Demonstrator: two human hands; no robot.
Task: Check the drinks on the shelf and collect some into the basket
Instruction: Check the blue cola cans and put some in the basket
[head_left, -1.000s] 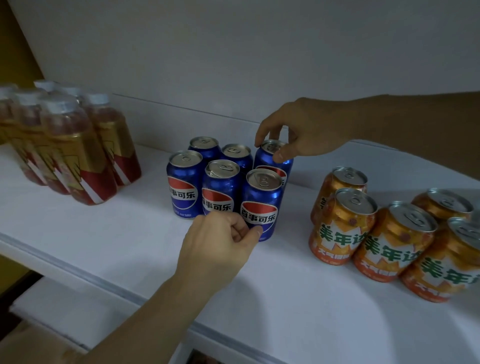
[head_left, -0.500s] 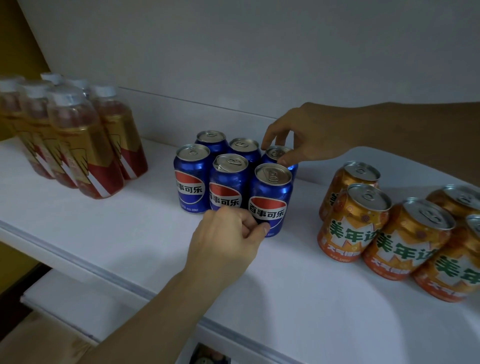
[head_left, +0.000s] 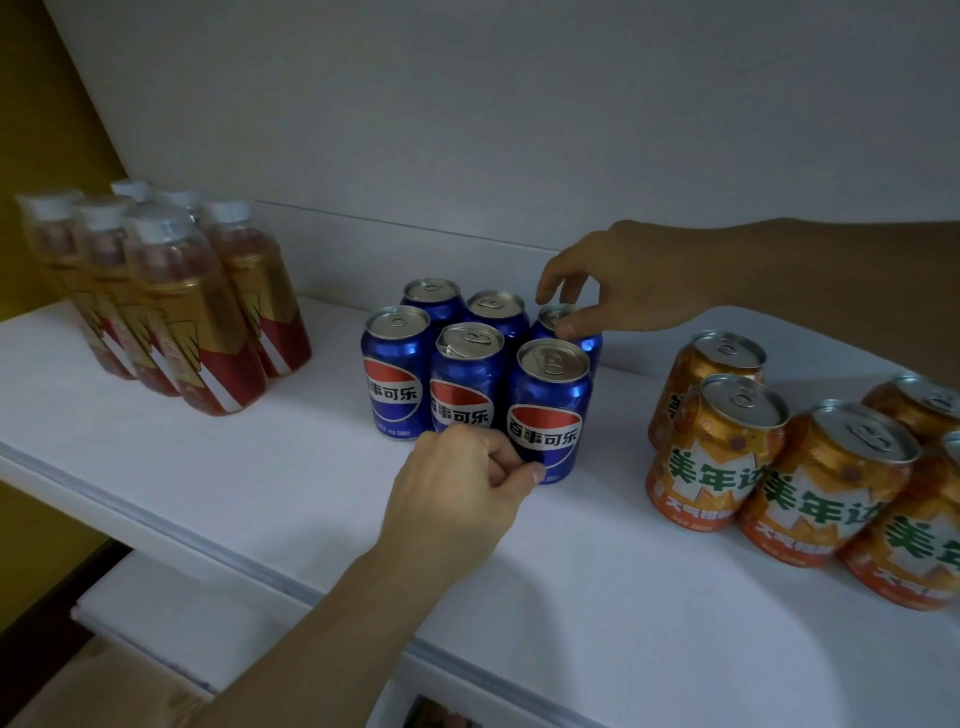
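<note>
Early yet: right hand pinching the rear blue can on the shelf, left hand curled at the front can, grip unclear, no basket visible, nothing collected.

White shelf: bottles, cans

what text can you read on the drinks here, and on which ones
"百事可乐": on the blue cans, clearest on the front right one; partly hidden on the middle can by the left hand.
"美年达": in green on the orange cans, cut off on some.
Small print at the base of the blue and orange cans: too small to read.
Labels of the bottles: too blurred to read.
</note>
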